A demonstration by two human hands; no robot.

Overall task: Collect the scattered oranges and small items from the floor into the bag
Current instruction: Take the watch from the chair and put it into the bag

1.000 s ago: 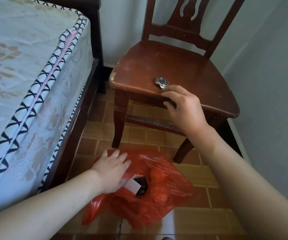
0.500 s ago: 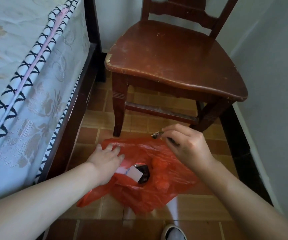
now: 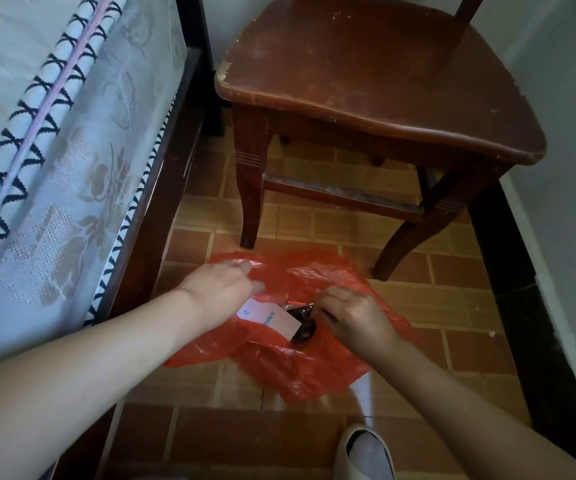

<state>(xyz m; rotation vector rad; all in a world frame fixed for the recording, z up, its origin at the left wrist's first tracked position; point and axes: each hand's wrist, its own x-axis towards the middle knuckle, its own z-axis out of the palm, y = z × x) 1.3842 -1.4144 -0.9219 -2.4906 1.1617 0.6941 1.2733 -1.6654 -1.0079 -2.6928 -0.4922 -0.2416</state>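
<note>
A red plastic bag [image 3: 300, 368] lies open on the tiled floor below the chair. In its mouth show a white card [image 3: 269, 317] with blue print and a dark item [image 3: 304, 332]. My left hand [image 3: 220, 289] rests on the bag's left rim and holds the plastic down. My right hand [image 3: 352, 315] sits at the bag's mouth, fingers curled round a metal wristwatch [image 3: 309, 308], of which only a small shiny part shows. Oranges are not plainly visible through the plastic.
A worn wooden chair [image 3: 383, 98] stands just behind the bag, its front legs on the floor near it. A mattress on a dark bed frame [image 3: 162, 188] runs along the left. A wall closes the right side. A pale slipper [image 3: 366, 452] is at the bottom.
My right hand took the watch off the chair seat and brought it down to the bag's mouth. My left hand stayed on the bag's rim. The view tilted downward.
</note>
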